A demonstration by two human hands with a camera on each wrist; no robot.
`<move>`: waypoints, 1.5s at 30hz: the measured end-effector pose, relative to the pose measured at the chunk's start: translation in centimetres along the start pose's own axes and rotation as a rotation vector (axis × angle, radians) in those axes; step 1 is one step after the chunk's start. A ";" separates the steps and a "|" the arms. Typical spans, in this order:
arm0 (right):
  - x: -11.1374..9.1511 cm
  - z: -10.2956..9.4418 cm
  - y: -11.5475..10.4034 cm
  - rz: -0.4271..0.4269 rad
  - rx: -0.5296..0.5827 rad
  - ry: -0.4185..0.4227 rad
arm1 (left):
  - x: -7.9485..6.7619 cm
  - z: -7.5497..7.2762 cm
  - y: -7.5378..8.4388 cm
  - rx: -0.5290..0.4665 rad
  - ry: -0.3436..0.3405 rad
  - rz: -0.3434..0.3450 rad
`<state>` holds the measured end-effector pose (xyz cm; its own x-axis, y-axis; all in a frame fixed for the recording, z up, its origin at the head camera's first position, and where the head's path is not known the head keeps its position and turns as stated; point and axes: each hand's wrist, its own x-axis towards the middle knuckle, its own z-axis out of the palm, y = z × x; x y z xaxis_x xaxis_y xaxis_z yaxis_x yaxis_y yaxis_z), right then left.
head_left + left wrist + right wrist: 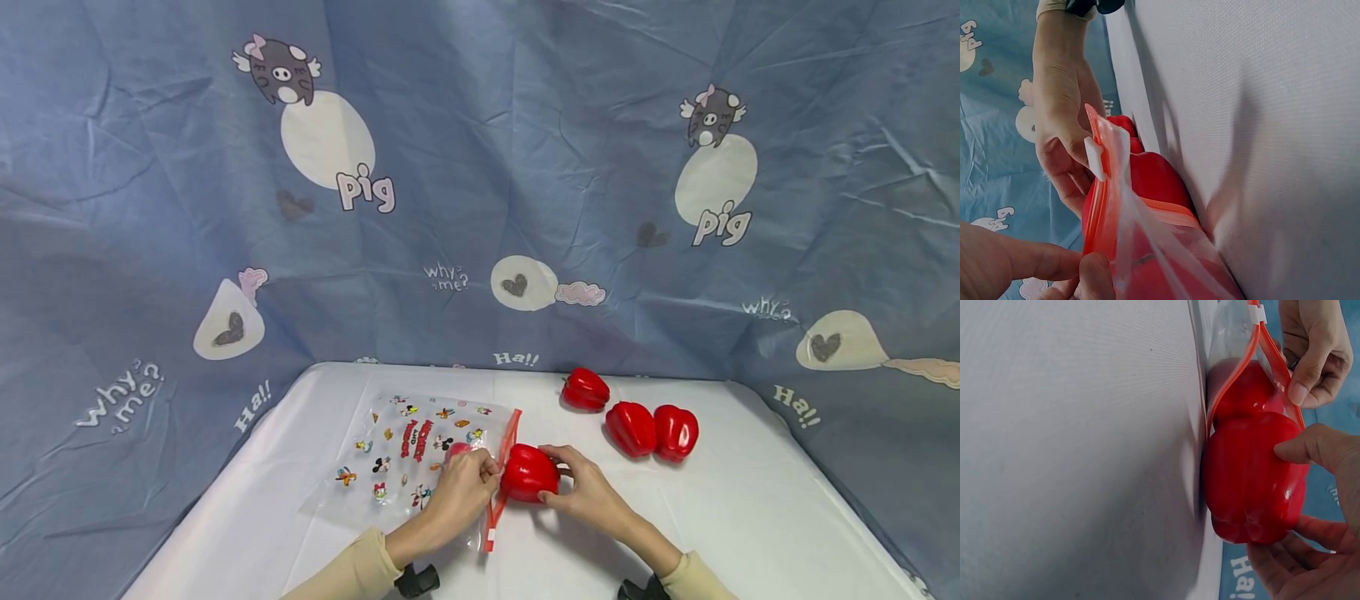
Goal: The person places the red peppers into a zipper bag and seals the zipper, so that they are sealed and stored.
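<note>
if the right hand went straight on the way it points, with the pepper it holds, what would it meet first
Most likely the second pepper, inside the plastic bag: the right hand holds the first pepper at the bag's open mouth. The two look nearly touching, though depth is hard to judge.

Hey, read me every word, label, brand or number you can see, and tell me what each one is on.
"pig": blue cloth, twice in the head view
"why me?": same cloth
"Ha!!": same cloth
"MICKEY AND FRIENDS": zip bag, printed sideways, slightly blurred
Cut-off print behind the white table: unreadable
No readable numbers
</note>
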<state>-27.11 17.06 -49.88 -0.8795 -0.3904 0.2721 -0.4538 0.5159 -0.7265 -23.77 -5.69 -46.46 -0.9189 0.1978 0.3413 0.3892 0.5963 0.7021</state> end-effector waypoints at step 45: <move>1.0 1.6 -0.7 -0.017 0.127 -0.132 | 0.1 0.0 0.2 -0.087 -0.023 -0.008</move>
<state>-27.48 15.07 -50.09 -0.8418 -0.4991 0.2057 -0.4391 0.4113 -0.7988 -23.76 -5.54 -46.27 -0.9228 0.2114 0.3220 0.3851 0.5282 0.7568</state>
